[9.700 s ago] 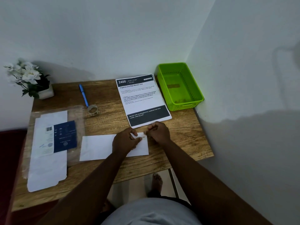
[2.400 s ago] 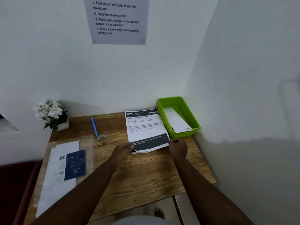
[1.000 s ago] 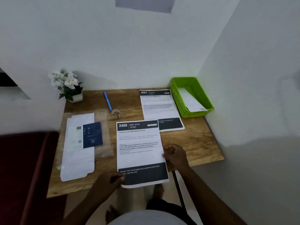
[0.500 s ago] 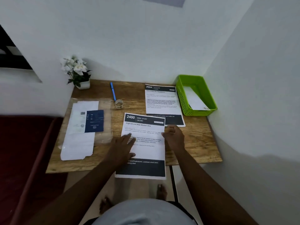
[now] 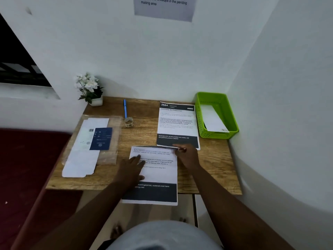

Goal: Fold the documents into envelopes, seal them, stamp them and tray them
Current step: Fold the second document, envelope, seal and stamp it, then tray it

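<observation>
Head view showed the near document (image 5: pixel 158 175) lying on the wooden table (image 5: pixel 212 168), its lower end overhanging the table's front edge and its top edge turned over. The left hand (image 5: pixel 132 167) lay flat on it, fingers straight — while the right hand (image 5: pixel 187 156) pinched the folded top-right corner. Beyond it lay a second document (image 5: pixel 177 123); right of that stood the green tray (image 5: pixel 232 121), holding an envelope (image 5: pixel 213 119).

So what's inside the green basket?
One white envelope lies slanted inside the green basket. The near wall hides its bottom edge, and whatever may lie beneath it cannot be seen.
</observation>
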